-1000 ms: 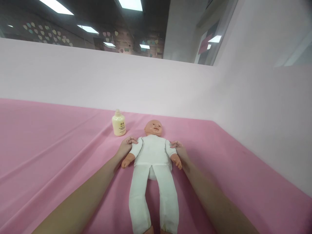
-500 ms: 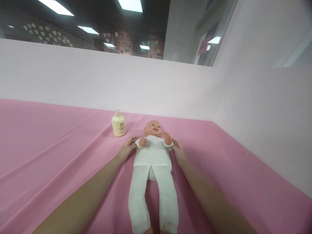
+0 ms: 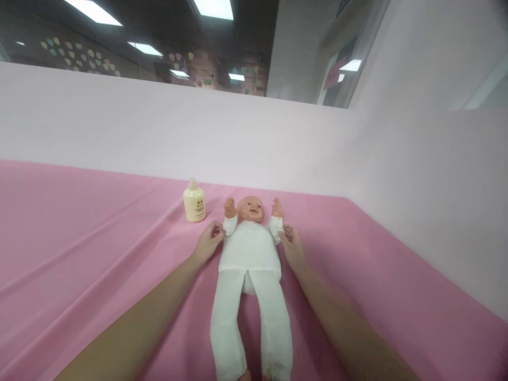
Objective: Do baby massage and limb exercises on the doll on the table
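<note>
A baby doll [image 3: 250, 248] in white clothes lies on its back, its head away from me and both its arms raised beside its head. My left hand [image 3: 208, 241] is closed in a pinch at the elbow of the doll's sleeve on the left. On the other side, my right hand [image 3: 291, 244] pinches the sleeve near the doll's right-side elbow. The doll's feet are cut off by the bottom edge of the view.
A cream pump bottle [image 3: 194, 203] stands left of the doll's head. Pink cloth [image 3: 99, 227] with creases covers the surface. A white wall [image 3: 178, 132] with a window above borders the back, and another wall rises at the right.
The doll's forearms have swung up from over its chest to beside its head. My hands have stayed at its sleeves, with the fingers of my left hand now more curled.
</note>
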The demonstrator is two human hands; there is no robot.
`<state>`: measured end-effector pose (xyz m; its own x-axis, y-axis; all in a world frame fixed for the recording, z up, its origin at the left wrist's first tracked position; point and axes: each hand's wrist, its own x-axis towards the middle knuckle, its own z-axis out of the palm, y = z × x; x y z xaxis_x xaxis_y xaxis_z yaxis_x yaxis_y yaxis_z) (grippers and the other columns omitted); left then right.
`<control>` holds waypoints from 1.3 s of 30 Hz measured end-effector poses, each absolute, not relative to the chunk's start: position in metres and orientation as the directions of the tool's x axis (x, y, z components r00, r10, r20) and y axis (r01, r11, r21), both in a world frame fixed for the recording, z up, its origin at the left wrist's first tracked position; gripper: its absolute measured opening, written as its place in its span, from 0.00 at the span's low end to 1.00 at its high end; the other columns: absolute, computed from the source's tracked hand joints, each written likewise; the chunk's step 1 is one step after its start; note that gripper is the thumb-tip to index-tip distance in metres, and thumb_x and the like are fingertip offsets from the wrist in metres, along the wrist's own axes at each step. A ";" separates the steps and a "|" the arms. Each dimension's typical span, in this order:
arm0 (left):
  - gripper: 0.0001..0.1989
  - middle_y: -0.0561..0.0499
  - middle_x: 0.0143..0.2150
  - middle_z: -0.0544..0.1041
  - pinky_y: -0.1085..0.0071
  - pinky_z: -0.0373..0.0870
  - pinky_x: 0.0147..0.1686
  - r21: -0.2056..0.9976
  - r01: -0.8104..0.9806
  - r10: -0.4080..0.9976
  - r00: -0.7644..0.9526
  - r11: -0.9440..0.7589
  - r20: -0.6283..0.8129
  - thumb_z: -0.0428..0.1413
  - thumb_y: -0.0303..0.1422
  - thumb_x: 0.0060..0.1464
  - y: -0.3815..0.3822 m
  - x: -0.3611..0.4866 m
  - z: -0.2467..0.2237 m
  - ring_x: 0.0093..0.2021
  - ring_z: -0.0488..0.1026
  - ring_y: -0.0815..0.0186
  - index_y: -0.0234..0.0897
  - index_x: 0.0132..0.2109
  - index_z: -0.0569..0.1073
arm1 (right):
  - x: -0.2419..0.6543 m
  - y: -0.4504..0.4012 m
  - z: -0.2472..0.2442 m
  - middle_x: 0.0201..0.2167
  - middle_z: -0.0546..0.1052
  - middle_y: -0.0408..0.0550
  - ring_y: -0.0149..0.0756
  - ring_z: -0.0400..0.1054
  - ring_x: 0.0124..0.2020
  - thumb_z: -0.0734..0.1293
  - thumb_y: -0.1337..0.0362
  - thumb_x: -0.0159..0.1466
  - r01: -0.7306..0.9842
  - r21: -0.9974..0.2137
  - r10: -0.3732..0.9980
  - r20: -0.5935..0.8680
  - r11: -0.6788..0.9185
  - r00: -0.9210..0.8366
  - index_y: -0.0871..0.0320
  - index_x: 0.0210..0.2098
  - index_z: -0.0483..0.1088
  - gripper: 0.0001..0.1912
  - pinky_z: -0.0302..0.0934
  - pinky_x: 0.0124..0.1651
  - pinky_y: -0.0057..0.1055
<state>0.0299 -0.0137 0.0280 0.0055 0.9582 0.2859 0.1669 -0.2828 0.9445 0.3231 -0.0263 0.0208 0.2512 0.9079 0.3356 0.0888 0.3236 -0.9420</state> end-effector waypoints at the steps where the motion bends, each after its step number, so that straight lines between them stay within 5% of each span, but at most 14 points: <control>1: 0.10 0.53 0.37 0.73 0.66 0.66 0.45 0.944 0.163 0.958 0.017 -0.285 0.287 0.56 0.41 0.52 -0.013 0.030 0.028 0.39 0.70 0.63 0.41 0.37 0.67 | 0.323 -0.026 0.020 0.45 0.76 0.49 0.40 0.71 0.46 0.68 0.54 0.58 0.095 -0.941 0.906 0.338 0.325 0.255 0.52 0.45 0.66 0.18 0.66 0.48 0.38; 8: 0.12 0.50 0.44 0.74 0.65 0.66 0.46 0.942 0.160 0.955 0.038 -0.296 0.294 0.56 0.42 0.52 -0.014 0.029 0.027 0.43 0.71 0.61 0.41 0.41 0.69 | 0.327 -0.023 0.016 0.48 0.76 0.50 0.41 0.71 0.47 0.67 0.54 0.60 0.149 -0.940 0.915 0.333 0.306 0.228 0.53 0.47 0.68 0.18 0.66 0.50 0.40; 16: 0.26 0.46 0.53 0.74 0.63 0.66 0.49 0.957 0.161 0.970 0.031 -0.243 0.241 0.56 0.45 0.55 -0.014 0.028 0.025 0.47 0.72 0.60 0.43 0.59 0.65 | 0.328 -0.025 0.017 0.48 0.77 0.49 0.41 0.71 0.48 0.66 0.54 0.60 0.145 -0.956 0.945 0.277 0.254 0.173 0.53 0.53 0.71 0.23 0.66 0.51 0.39; 31: 0.23 0.45 0.57 0.74 0.56 0.61 0.58 0.907 0.336 0.966 0.042 -0.253 0.255 0.55 0.44 0.57 -0.012 0.026 0.027 0.57 0.69 0.51 0.41 0.56 0.73 | 0.325 -0.026 0.021 0.56 0.74 0.49 0.44 0.67 0.57 0.65 0.57 0.60 0.211 -0.958 0.944 0.242 0.196 0.223 0.54 0.54 0.73 0.23 0.58 0.62 0.42; 39: 0.23 0.48 0.50 0.78 0.59 0.66 0.52 0.908 0.336 0.968 0.077 -0.252 0.240 0.56 0.45 0.54 -0.018 0.028 0.033 0.50 0.73 0.52 0.42 0.54 0.75 | 0.324 -0.028 0.024 0.55 0.75 0.46 0.45 0.67 0.58 0.64 0.58 0.60 0.217 -0.959 0.946 0.233 0.184 0.225 0.52 0.52 0.74 0.21 0.57 0.63 0.44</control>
